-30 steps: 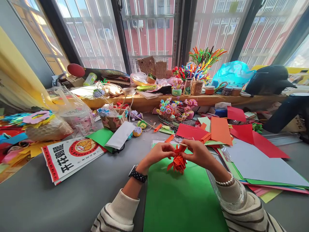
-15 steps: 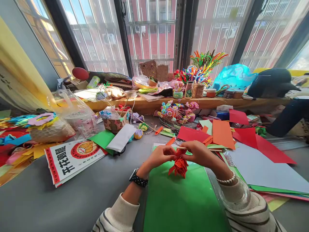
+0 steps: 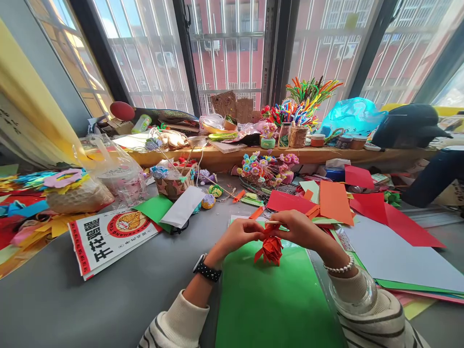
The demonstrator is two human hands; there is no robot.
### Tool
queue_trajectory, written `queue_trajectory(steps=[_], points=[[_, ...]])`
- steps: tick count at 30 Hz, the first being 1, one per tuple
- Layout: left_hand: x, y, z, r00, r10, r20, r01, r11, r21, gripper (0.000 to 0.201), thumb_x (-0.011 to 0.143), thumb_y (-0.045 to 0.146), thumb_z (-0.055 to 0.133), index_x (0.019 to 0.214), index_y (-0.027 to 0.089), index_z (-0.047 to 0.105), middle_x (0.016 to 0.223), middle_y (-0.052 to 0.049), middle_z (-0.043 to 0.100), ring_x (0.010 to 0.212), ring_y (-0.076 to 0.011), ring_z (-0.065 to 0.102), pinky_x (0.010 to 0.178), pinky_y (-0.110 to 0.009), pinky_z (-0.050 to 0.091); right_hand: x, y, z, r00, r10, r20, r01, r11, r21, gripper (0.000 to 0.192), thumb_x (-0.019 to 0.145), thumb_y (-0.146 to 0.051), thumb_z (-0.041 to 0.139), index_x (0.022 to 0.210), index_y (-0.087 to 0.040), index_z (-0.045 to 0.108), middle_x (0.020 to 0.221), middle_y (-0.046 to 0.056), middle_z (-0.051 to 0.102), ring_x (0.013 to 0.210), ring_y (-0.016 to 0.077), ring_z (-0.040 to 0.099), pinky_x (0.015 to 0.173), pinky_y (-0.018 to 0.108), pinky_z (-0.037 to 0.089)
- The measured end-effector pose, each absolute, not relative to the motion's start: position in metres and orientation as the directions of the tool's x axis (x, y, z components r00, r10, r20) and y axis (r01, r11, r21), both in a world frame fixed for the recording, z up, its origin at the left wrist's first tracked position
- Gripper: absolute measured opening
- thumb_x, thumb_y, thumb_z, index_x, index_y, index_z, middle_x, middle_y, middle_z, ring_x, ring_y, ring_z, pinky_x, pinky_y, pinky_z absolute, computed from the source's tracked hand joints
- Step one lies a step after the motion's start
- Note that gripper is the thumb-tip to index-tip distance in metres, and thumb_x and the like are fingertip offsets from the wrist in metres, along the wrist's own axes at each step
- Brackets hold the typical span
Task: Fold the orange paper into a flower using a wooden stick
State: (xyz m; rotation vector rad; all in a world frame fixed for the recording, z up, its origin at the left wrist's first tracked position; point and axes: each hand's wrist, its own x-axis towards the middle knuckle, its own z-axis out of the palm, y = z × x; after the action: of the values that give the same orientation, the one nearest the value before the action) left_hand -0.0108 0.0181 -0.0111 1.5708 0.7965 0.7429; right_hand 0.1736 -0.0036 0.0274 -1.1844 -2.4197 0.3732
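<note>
Both of my hands hold a folded orange-red paper flower (image 3: 271, 247) above a green paper sheet (image 3: 271, 299) on the grey table. My left hand (image 3: 241, 235) pinches the flower's top from the left, a black watch on its wrist. My right hand (image 3: 300, 230) grips the top from the right and also holds a thin wooden stick (image 3: 272, 222) that points left across the flower. A pearl bracelet circles the right wrist.
Red, orange and white paper sheets (image 3: 333, 200) lie to the right. A printed red-and-white bag (image 3: 108, 234) lies at the left. A small basket (image 3: 172, 183), paper flowers (image 3: 266, 166) and pipe cleaners (image 3: 308, 99) crowd the wooden shelf behind. A dark sleeve (image 3: 431, 176) reaches in far right.
Between the earlier frames the view shifted a little. My hands and the paper flower have stayed almost in place over the green sheet, with only small finger movement at the flower's top.
</note>
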Motion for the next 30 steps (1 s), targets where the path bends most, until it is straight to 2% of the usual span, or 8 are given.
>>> queue_trajectory(steps=[5, 11, 21, 25, 30], points=[[-0.011, 0.018, -0.014, 0.561, 0.826, 0.05, 0.121, -0.141, 0.983, 0.022, 0.06, 0.032, 0.068, 0.07, 0.012, 0.065, 0.064, -0.001, 0.064, 0.062, -0.0124, 0.057, 0.062, -0.024, 0.044, 0.174, -0.004, 0.025, -0.572, 0.773, 0.275, 0.681, 0.635, -0.366, 0.011, 0.078, -0.024, 0.057, 0.069, -0.016, 0.058, 0.066, 0.0, 0.061, 0.061, 0.011, 0.052, 0.053, 0.019, 0.032], [-0.01, 0.019, -0.016, 0.553, 0.831, 0.055, 0.11, -0.138, 0.984, 0.021, 0.061, 0.032, 0.067, 0.068, 0.012, 0.064, 0.065, -0.001, 0.063, 0.064, -0.0123, 0.057, 0.061, -0.023, 0.043, 0.172, -0.006, 0.021, -0.532, 0.792, 0.299, 0.73, 0.608, -0.312, 0.01, 0.076, -0.025, 0.059, 0.07, -0.017, 0.058, 0.067, 0.001, 0.061, 0.063, 0.0122, 0.053, 0.053, 0.019, 0.032], [-0.01, 0.018, -0.018, 0.586, 0.811, -0.012, 0.196, -0.127, 0.972, 0.026, 0.064, 0.035, 0.064, 0.074, 0.011, 0.065, 0.062, -0.001, 0.062, 0.059, -0.0109, 0.054, 0.058, -0.022, 0.041, 0.168, -0.009, 0.02, -0.499, 0.815, 0.295, 0.795, 0.566, -0.221, 0.006, 0.074, -0.017, 0.059, 0.069, -0.018, 0.061, 0.066, 0.002, 0.06, 0.065, 0.0139, 0.053, 0.051, 0.02, 0.03], [-0.008, 0.017, -0.018, 0.53, 0.845, 0.07, 0.187, -0.197, 0.962, 0.027, 0.066, 0.036, 0.062, 0.074, 0.011, 0.065, 0.067, -0.002, 0.064, 0.064, -0.0136, 0.057, 0.06, -0.023, 0.043, 0.169, -0.01, 0.02, -0.482, 0.806, 0.343, 0.793, 0.568, -0.219, 0.006, 0.072, -0.014, 0.06, 0.072, -0.019, 0.062, 0.067, 0.001, 0.061, 0.066, 0.014, 0.053, 0.052, 0.02, 0.031], [-0.006, 0.011, -0.008, 0.418, 0.864, 0.281, 0.259, -0.409, 0.875, 0.022, 0.072, 0.033, 0.057, 0.078, 0.013, 0.065, 0.077, -0.004, 0.067, 0.072, -0.0158, 0.059, 0.067, -0.024, 0.045, 0.168, -0.013, 0.023, -0.437, 0.759, 0.483, 0.79, 0.58, -0.196, 0.005, 0.076, -0.018, 0.058, 0.072, -0.019, 0.062, 0.067, 0.002, 0.062, 0.068, 0.015, 0.052, 0.056, 0.022, 0.035]])
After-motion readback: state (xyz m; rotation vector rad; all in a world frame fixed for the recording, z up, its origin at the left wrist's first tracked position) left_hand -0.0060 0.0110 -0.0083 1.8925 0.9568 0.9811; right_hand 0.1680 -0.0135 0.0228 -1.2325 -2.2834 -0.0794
